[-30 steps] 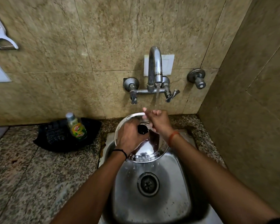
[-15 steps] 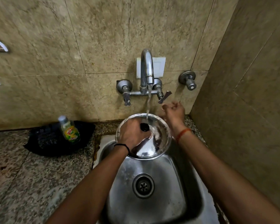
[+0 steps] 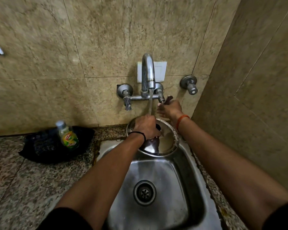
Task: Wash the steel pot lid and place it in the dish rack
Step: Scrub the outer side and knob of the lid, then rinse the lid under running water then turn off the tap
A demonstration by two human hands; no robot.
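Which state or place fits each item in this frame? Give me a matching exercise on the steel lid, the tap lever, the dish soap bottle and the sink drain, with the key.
Things:
1. steel pot lid
2. tap lever
3. dish soap bottle
4. sink drain

States:
A. standing on the black mat
B. held over the sink by the left hand
C. uncovered at the basin bottom
D. under the right hand

Pairs: 1-B, 2-D, 3-A, 4-C
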